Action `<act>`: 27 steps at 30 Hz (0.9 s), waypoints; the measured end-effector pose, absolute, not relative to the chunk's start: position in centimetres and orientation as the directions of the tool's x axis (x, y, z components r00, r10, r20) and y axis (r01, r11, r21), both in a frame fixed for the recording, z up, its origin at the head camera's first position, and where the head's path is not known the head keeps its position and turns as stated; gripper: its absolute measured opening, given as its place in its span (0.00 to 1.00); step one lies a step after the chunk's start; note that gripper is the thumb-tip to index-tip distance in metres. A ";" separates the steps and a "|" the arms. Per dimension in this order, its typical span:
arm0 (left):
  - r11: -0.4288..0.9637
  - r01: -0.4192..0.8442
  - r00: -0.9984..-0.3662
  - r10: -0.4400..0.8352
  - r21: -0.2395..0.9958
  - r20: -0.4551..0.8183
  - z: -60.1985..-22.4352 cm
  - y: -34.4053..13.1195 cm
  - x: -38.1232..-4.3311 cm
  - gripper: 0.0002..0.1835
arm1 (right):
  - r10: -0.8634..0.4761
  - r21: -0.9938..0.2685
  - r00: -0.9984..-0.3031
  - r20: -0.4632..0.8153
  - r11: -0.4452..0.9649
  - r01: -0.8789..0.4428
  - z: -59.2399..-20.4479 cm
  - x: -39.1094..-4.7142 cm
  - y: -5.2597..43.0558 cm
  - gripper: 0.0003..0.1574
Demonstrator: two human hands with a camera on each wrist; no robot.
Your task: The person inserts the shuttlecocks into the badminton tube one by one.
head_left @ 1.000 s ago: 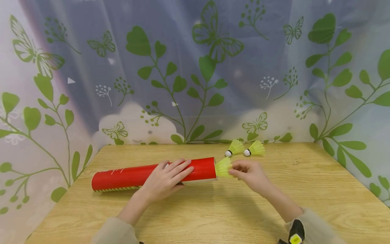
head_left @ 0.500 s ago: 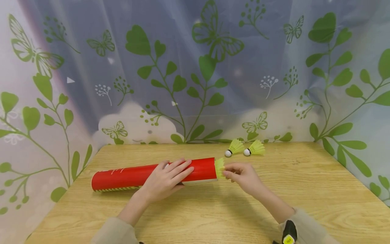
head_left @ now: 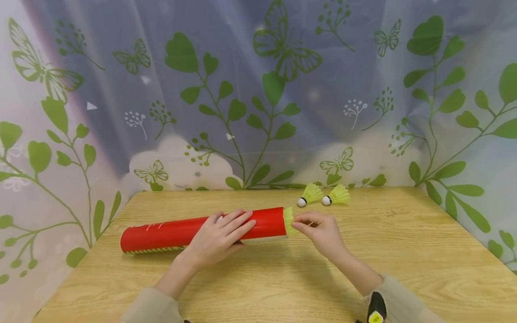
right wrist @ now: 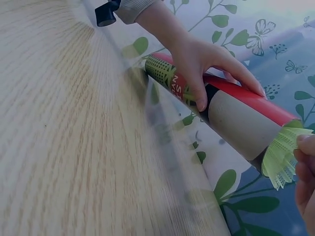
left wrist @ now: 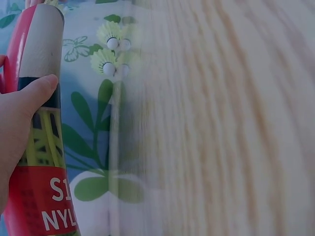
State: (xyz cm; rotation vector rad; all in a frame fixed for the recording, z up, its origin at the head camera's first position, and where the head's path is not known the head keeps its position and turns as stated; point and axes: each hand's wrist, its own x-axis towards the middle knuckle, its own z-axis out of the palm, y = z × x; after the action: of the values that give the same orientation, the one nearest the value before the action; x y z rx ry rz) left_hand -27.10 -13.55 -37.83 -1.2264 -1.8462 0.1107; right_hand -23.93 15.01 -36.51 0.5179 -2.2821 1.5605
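Note:
A long red shuttlecock tube lies across the table, its mouth facing right. Over its middle rests my left hand, fingers across the top; in the left wrist view the thumb wraps its pale side, above a printed "NYL". A yellow shuttlecock sits mostly inside the mouth, cork hidden, with only the flared skirt end sticking out. My right hand pinches that skirt edge between thumb and index finger. In the right wrist view the skirt fans out beyond the tube's rim.
Two more yellow shuttlecocks with white corks lie side by side at the back of the wooden table, behind the tube's mouth. A curtain printed with leaves and butterflies hangs along the table's back edge.
My right hand has moved left, pushing the shuttlecock from about half a skirt showing to a narrow end showing. The left hand and tube have stayed in place.

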 end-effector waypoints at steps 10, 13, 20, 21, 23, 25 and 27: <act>0.506 0.688 -0.108 0.779 -0.519 0.617 -37.7 -13.4 -27.0 0.44 | -0.105 -0.843 -0.889 0.445 0.285 -0.456 -36.7 -23.7 13.9 0.05; 0.509 0.687 -0.111 0.779 -0.518 0.617 -37.7 -13.5 -26.9 0.44 | -0.101 -0.860 -0.902 0.420 0.272 -0.431 -36.7 -23.7 13.4 0.06; 0.511 0.690 -0.110 0.774 -0.513 0.623 -37.7 -13.6 -26.9 0.43 | -0.070 -0.901 -0.931 0.357 0.238 -0.363 -36.7 -23.8 12.7 0.07; 0.511 0.689 -0.109 0.774 -0.515 0.623 -37.7 -13.6 -26.9 0.43 | -0.064 -0.908 -0.936 0.345 0.232 -0.350 -36.8 -23.8 12.6 0.07; 0.509 0.688 -0.105 0.775 -0.518 0.623 -37.8 -13.6 -26.9 0.43 | -0.060 -0.916 -0.943 0.328 0.222 -0.334 -36.8 -23.7 12.4 0.08; 0.508 0.687 -0.104 0.776 -0.519 0.622 -37.8 -13.7 -27.0 0.43 | -0.061 -0.926 -0.948 0.311 0.206 -0.317 -36.8 -23.6 12.4 0.09; 0.508 0.689 -0.103 0.776 -0.518 0.623 -37.8 -13.7 -27.0 0.43 | -0.069 -0.932 -0.952 0.297 0.197 -0.305 -36.8 -23.5 12.4 0.10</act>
State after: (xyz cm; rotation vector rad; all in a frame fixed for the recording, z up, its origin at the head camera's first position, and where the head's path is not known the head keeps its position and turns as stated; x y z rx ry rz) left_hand -27.01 -13.66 -37.83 -1.2199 -1.8310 0.1186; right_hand -23.53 12.40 -36.82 0.3617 -2.2762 1.8443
